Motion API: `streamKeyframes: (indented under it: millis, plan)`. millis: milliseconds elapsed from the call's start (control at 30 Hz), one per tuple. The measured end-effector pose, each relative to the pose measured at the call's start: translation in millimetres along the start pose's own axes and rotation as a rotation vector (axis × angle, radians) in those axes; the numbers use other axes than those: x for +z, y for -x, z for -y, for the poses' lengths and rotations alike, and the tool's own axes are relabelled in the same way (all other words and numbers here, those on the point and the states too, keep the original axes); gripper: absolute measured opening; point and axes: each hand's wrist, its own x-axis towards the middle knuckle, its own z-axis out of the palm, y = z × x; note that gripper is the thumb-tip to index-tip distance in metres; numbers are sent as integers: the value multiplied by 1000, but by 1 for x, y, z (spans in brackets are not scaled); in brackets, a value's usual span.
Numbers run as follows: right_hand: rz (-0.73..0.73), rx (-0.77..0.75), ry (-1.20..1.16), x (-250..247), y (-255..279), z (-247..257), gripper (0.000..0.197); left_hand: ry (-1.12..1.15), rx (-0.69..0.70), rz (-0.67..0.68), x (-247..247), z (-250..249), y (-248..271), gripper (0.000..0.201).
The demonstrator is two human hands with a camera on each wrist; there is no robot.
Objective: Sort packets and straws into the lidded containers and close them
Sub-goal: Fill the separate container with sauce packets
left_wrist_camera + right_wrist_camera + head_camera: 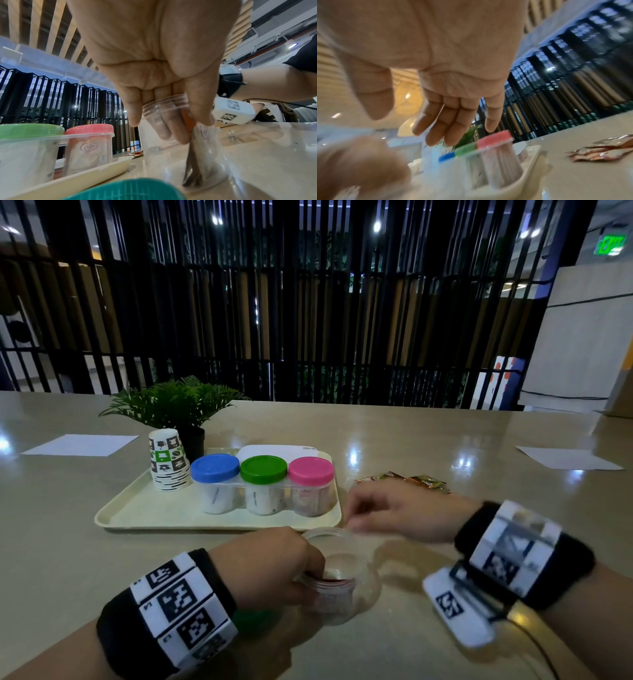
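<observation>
A clear, lidless container [337, 577] stands on the table in front of the tray. My left hand [301, 570] grips it near the rim, fingers curled round its wall. Through that wall [197, 155] I see several brown and orange packets [199, 148] standing upright inside. A green lid [126, 189] lies on the table just under my left wrist. My right hand [356, 518] hovers just beyond the container's mouth; its fingers [436, 128] are straight and hold nothing. Several loose packets [418, 481] lie on the table to the right of the tray.
A cream tray [137, 508] carries three closed containers with blue [215, 468], green [263, 469] and pink [311, 470] lids, a stack of paper cups [168, 460] and a white box behind them. A potted plant [178, 402] stands behind the tray. White sheets [80, 445] lie far left and far right.
</observation>
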Motion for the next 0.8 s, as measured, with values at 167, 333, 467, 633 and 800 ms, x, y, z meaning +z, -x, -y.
streamKeyframes:
  millis: [167, 333, 467, 633, 800]
  plan:
    - [-282, 376, 275, -63, -13, -78, 14, 8, 0, 1, 0, 0, 0, 24]
    - [-194, 819, 532, -77, -4, -160, 21, 27, 8, 12, -1, 1, 1, 24]
    - [36, 988, 678, -71, 7, -178, 30, 38, 18, 16, 0, 3, 1, 23]
    - [217, 1026, 858, -64, 8, -176, 26, 49, 27, 7, 1, 2, 0, 23]
    - [76, 994, 708, -60, 8, -160, 50, 36, 28, 3, 2, 3, 0, 22]
